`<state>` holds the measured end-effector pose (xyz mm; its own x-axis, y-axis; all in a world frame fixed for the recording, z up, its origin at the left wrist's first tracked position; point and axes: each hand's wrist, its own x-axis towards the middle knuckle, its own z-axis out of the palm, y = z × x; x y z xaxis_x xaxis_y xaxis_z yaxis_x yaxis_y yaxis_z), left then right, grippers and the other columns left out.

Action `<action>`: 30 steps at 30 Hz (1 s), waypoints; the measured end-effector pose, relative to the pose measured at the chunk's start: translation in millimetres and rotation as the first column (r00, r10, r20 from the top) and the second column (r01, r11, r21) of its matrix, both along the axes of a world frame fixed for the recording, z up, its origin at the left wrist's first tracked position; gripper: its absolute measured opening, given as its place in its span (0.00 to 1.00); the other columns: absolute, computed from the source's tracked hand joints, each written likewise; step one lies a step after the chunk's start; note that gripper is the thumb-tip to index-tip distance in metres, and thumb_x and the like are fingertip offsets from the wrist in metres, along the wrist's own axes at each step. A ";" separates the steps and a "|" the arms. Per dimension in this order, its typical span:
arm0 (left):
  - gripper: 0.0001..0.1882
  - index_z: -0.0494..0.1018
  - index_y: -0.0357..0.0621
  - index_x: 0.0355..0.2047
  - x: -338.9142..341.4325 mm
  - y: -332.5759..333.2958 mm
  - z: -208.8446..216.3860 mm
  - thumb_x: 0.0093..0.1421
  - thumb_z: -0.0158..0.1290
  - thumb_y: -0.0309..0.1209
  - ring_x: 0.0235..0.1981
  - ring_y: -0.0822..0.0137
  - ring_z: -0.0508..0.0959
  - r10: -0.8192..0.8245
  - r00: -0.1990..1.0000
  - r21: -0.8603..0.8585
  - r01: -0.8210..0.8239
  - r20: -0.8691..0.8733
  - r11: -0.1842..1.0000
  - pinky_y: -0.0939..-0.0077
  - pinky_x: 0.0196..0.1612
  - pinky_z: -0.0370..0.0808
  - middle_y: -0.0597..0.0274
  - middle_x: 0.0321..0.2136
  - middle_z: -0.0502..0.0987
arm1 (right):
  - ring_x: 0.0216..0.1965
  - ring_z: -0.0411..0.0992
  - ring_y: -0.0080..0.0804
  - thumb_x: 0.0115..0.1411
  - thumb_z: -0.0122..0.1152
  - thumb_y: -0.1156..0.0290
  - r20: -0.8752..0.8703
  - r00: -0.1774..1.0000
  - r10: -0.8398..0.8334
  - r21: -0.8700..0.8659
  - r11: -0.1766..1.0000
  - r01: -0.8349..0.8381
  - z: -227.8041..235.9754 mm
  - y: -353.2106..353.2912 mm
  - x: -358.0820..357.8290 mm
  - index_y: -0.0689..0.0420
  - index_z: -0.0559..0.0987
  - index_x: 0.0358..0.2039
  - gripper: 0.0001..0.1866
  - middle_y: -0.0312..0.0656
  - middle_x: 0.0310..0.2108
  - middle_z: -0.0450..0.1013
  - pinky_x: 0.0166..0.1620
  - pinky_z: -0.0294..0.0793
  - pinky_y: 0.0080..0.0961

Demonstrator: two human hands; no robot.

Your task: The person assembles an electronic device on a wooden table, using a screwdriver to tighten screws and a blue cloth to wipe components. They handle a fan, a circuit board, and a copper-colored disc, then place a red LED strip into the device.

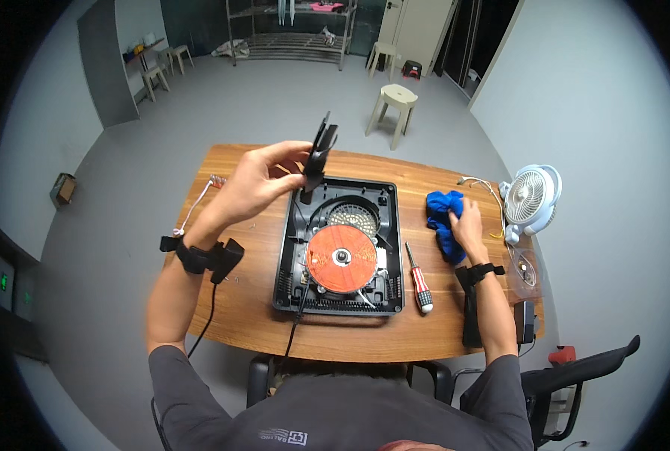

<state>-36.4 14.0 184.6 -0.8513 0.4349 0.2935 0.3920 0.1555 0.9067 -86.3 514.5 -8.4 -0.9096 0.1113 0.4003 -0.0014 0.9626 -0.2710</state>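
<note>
Gripping an upright black fan (320, 154) edge-on, left hand (256, 184); right hand (466, 225) clutching blue cloth (442, 214).

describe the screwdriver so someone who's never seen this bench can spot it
On the wooden table, look just right of the opened black appliance with the orange disc. The screwdriver lies there, left of the blue cloth under the right hand. Its red-and-white striped handle sets it apart.

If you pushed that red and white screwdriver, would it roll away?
Probably a little: the screwdriver lies flat on the wooden table and its handle looks rounded. It seems stiff, and likely light. The open black appliance beside it would probably stop it.
</note>
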 end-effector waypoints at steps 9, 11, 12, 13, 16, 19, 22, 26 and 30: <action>0.30 0.59 0.41 0.70 -20.5 58.2 -3.6 0.70 0.52 0.24 0.43 0.74 0.78 -0.292 0.951 0.290 0.253 0.099 0.923 0.75 0.46 0.78 0.58 0.49 0.78 | 0.41 0.73 0.23 0.67 0.64 0.60 -0.430 0.887 0.167 -0.795 0.396 -0.460 196.6 -110.4 34.8 0.62 0.75 0.51 0.20 0.37 0.41 0.75 0.47 0.74 0.24; 0.32 0.55 0.42 0.72 -19.2 72.8 -6.3 0.70 0.52 0.24 0.44 0.72 0.78 -0.286 0.952 0.315 0.240 0.106 0.918 0.74 0.45 0.79 0.56 0.52 0.77 | 0.40 0.73 0.22 0.68 0.64 0.59 -0.471 0.850 0.235 -0.809 0.271 -0.522 218.4 -148.4 51.4 0.61 0.74 0.50 0.19 0.38 0.41 0.75 0.47 0.74 0.23; 0.32 0.55 0.42 0.73 -17.8 82.5 -7.4 0.70 0.51 0.24 0.45 0.72 0.79 -0.294 0.949 0.333 0.242 0.115 0.911 0.74 0.46 0.79 0.55 0.53 0.77 | 0.40 0.73 0.23 0.68 0.63 0.58 -0.468 0.844 0.262 -0.805 0.268 -0.529 224.0 -163.5 59.5 0.60 0.73 0.50 0.20 0.38 0.40 0.75 0.46 0.74 0.23; 0.33 0.54 0.41 0.73 -13.0 95.0 -7.2 0.71 0.52 0.25 0.48 0.71 0.78 -0.279 0.952 0.375 0.215 0.123 0.902 0.75 0.47 0.79 0.55 0.54 0.77 | 0.39 0.73 0.22 0.69 0.63 0.56 -0.496 0.818 0.292 -0.802 0.206 -0.560 225.7 -179.7 66.7 0.59 0.71 0.51 0.22 0.37 0.39 0.75 0.46 0.75 0.23; 0.33 0.55 0.40 0.72 -4.9 107.9 -4.7 0.71 0.53 0.27 0.49 0.73 0.78 -0.156 0.975 0.317 0.100 0.159 0.943 0.79 0.48 0.78 0.58 0.54 0.77 | 0.59 0.64 0.42 0.73 0.52 0.49 -0.578 0.727 0.370 -0.572 0.452 -0.685 199.9 -203.1 70.2 0.63 0.64 0.63 0.31 0.54 0.59 0.61 0.64 0.63 0.40; 0.30 0.58 0.38 0.71 -5.0 109.1 -6.7 0.71 0.53 0.27 0.47 0.76 0.78 -0.215 0.965 0.375 0.144 0.154 0.916 0.80 0.46 0.77 0.61 0.51 0.78 | 0.67 0.54 0.53 0.73 0.50 0.50 -0.543 0.683 0.488 -0.618 0.319 -0.719 193.9 -200.8 74.6 0.59 0.60 0.69 0.33 0.58 0.66 0.50 0.70 0.50 0.48; 0.26 0.63 0.36 0.68 -10.3 103.4 -28.0 0.71 0.53 0.28 0.43 0.78 0.77 -0.187 0.969 0.282 0.136 0.163 0.950 0.81 0.45 0.77 0.65 0.47 0.79 | 0.69 0.52 0.57 0.72 0.52 0.54 -0.513 0.678 0.526 -0.511 0.447 -0.734 185.5 -202.0 70.7 0.49 0.59 0.71 0.32 0.59 0.67 0.52 0.71 0.47 0.51; 0.21 0.68 0.35 0.62 -7.8 101.2 -35.0 0.71 0.53 0.29 0.41 0.79 0.76 -0.241 0.954 0.285 0.185 0.177 0.941 0.81 0.44 0.75 0.67 0.44 0.79 | 0.67 0.58 0.56 0.69 0.59 0.62 -0.513 0.610 0.604 -0.524 0.343 -0.780 190.3 -200.4 62.9 0.43 0.59 0.72 0.34 0.58 0.66 0.54 0.68 0.57 0.46; 0.19 0.70 0.36 0.59 -14.0 97.8 -47.7 0.71 0.53 0.30 0.38 0.81 0.74 -0.260 0.947 0.256 0.208 0.190 0.944 0.82 0.41 0.73 0.70 0.41 0.78 | 0.62 0.64 0.37 0.71 0.57 0.66 -0.523 0.651 0.550 -0.592 0.315 -0.742 183.8 -201.3 55.5 0.56 0.61 0.69 0.29 0.50 0.63 0.63 0.65 0.64 0.35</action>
